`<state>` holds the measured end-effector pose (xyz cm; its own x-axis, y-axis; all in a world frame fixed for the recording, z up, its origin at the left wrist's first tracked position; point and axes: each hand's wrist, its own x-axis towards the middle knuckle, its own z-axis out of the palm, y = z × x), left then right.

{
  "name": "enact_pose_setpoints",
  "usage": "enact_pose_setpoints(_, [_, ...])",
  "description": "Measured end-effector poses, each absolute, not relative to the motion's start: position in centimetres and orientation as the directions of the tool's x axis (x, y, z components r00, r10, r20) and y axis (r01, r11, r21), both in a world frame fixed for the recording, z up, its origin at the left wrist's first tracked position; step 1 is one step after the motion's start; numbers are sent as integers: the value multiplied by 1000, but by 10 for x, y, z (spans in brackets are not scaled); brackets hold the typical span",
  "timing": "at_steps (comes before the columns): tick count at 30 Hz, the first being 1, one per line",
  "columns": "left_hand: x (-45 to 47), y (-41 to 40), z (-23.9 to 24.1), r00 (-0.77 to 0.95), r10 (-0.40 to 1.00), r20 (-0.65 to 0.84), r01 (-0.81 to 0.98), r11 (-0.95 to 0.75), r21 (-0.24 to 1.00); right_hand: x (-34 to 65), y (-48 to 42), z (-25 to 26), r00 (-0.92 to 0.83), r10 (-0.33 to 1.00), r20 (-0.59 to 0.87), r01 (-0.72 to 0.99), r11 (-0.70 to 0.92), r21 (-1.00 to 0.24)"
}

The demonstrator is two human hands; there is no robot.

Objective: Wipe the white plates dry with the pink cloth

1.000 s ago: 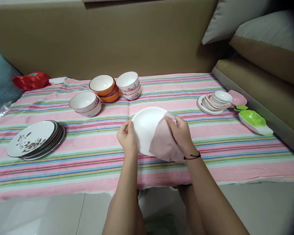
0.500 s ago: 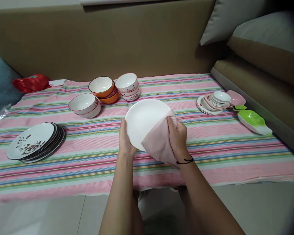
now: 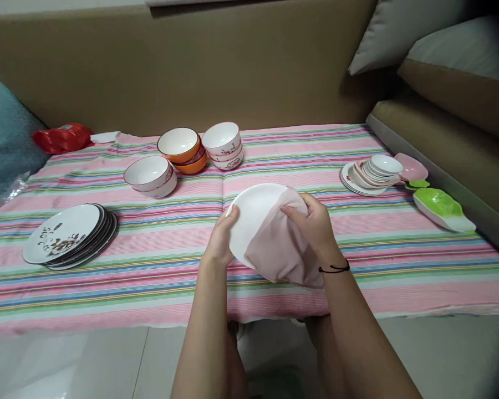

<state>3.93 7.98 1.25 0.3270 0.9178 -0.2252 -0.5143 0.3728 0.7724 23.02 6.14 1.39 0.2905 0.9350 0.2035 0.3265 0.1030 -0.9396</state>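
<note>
A white plate (image 3: 253,213) is held tilted above the striped cloth, in front of my knees. My left hand (image 3: 221,235) grips its left rim, the thumb on the upper face. A pale pink cloth (image 3: 276,244) covers the plate's right and lower part and hangs below it. My right hand (image 3: 315,224) pinches this cloth over the plate's right rim, thumb on top and fingers behind. The plate's underside and most of the fingers behind it are hidden.
A stack of flower-patterned plates (image 3: 66,235) lies at left. Stacked white bowls (image 3: 149,174) and orange bowls (image 3: 181,147) stand behind. Small dishes (image 3: 370,174) and a green leaf-shaped dish (image 3: 441,208) sit at right. A red bundle (image 3: 62,138) lies far left, cushions (image 3: 461,61) far right.
The plate has come lower and a little to the right with both hands. My left thumb now lies over the rim, and the cloth covers more of the plate's right side. The view has shifted slightly.
</note>
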Motion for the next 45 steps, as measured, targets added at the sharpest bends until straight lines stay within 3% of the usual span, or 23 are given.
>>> enact_pose_setpoints(9, [31, 76, 19, 481, 847, -226, -412, 446, 794, 226, 53, 14, 265, 939, 218, 510, 56, -859])
enact_pose_setpoints(16, [38, 81, 11, 311, 931, -191, -515, 334, 790, 227, 59, 9, 340, 910, 236, 455, 61, -889])
enact_pose_setpoints(23, [50, 81, 12, 135, 946, -295, -717, 299, 630, 220, 63, 7, 401, 914, 67, 380, -100, -920])
enact_pose_setpoints(31, [53, 89, 7, -15, 951, -308, -800, 173, 574, 215, 62, -2, 359, 921, 151, 447, -28, -894])
enact_pose_setpoints(35, [53, 88, 10, 55, 954, -296, -757, 233, 611, 222, 62, -2, 384, 906, 180, 469, -23, -883])
enact_pose_setpoints(45, [37, 78, 17, 449, 822, -350, -469, 550, 691, 237, 55, 7, 310, 900, 305, 570, 82, -818])
